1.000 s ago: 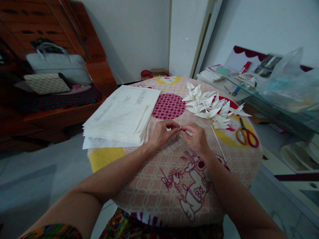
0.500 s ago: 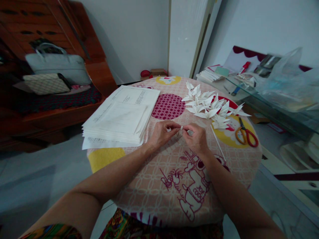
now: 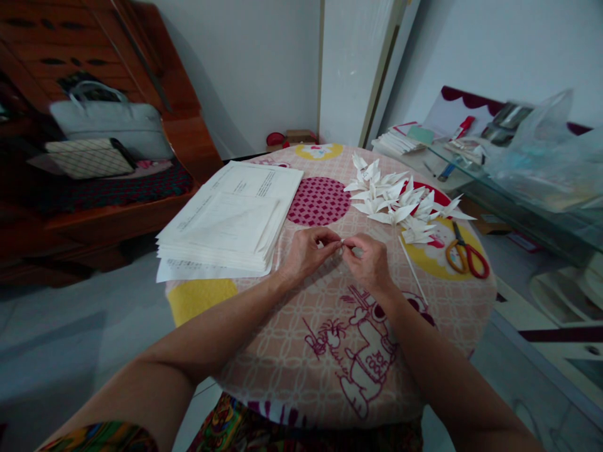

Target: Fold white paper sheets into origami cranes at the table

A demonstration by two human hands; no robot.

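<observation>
Over the middle of the table, my left hand (image 3: 308,250) and my right hand (image 3: 368,258) meet at the fingertips. Both are closed in a pinch on a small piece of white paper (image 3: 342,243), mostly covered by my fingers. Just beyond my right hand lies a cluster of folded white paper flowers (image 3: 393,201) with pointed petals. A thin white stick (image 3: 412,270) rests on the cloth to the right of that hand. Scissors (image 3: 466,254) with orange and red handles lie farther right.
A stack of printed paper sheets (image 3: 221,220) sits on the left of the round table, covered by a patterned tablecloth (image 3: 301,370). To the right stands a glass shelf (image 3: 518,204) with a plastic bag (image 3: 537,157). A wooden bench (image 3: 188,132) with bags is at the left.
My right fingertips have shifted slightly left, closer to my left fingers, so less of the small paper piece shows. The things on the table have stayed put.
</observation>
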